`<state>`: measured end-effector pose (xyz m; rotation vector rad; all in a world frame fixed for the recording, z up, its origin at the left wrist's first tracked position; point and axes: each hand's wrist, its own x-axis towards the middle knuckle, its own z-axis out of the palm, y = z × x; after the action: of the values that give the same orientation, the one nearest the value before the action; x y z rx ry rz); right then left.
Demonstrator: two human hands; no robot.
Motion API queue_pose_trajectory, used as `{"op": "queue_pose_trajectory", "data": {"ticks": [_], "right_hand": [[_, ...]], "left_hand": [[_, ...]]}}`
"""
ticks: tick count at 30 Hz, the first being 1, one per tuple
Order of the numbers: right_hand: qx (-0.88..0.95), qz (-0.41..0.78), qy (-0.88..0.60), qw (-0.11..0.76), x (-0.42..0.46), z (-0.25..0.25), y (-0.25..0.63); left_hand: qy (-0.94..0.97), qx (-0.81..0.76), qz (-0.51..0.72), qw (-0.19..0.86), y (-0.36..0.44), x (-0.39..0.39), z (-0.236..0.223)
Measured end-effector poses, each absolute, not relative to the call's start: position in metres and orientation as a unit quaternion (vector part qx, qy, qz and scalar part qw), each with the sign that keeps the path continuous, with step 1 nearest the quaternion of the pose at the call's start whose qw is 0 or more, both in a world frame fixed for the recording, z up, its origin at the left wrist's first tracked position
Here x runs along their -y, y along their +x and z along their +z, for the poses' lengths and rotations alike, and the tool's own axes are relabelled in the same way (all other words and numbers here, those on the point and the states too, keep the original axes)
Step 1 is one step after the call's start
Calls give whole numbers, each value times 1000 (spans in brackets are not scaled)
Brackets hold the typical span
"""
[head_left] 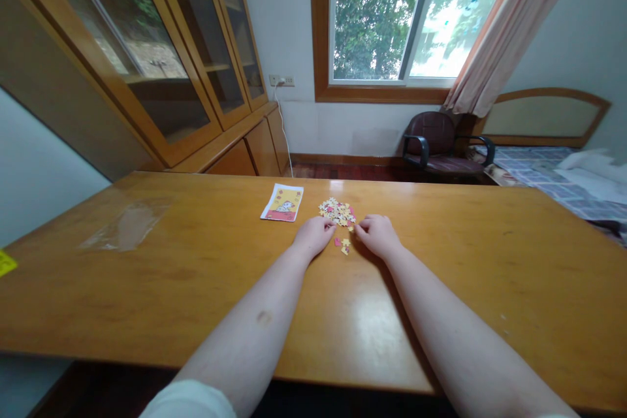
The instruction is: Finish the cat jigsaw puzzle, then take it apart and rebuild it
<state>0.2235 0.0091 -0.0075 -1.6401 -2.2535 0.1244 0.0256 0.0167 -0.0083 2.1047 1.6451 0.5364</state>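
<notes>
Centrally, one pile of puzzle pieces point(337, 210) lies on the desk point(196, 287), its long axis slanting from far left to near right; individual pieces point in mixed directions. Three loose pieces point(345, 251) lie together nearer the person. Left hand point(315, 235) and right hand point(379, 234): fingers curled, flanking the near side; whether either grasps a piece cannot be told. One picture card point(283, 202), left, points its top edge away. Surface: glossy brown wood, one plastic bag point(130, 225). Room: one window point(377, 13), one armchair point(434, 144), one bed point(533, 166).
</notes>
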Motion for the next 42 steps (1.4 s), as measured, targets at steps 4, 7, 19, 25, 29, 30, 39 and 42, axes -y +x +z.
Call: {"op": "queue_pose_trajectory", "data": {"ticks": [4, 7, 19, 25, 29, 30, 39, 42], "right_hand": [[740, 15, -646, 186, -12, -8, 227], [744, 40, -631, 217, -13, -11, 226], [827, 133, -506, 206, -8, -12, 221], [837, 143, -479, 224, -9, -13, 219], [783, 85, -573, 226, -13, -15, 220], [777, 78, -584, 220, -14, -16, 220], [802, 85, -559, 193, -9, -15, 217], [801, 101, -556, 198, -10, -14, 218]], "left_hand": [[755, -595, 188, 204, 26, -16, -6], [757, -591, 192, 200, 26, -16, -6], [751, -589, 194, 226, 27, -16, -6], [787, -542, 173, 239, 28, -12, -4], [792, -541, 157, 235, 29, -11, 0], [791, -542, 153, 237, 29, -11, 1], [765, -574, 176, 233, 29, -11, 1], [759, -582, 183, 227, 29, -12, 0]]}}
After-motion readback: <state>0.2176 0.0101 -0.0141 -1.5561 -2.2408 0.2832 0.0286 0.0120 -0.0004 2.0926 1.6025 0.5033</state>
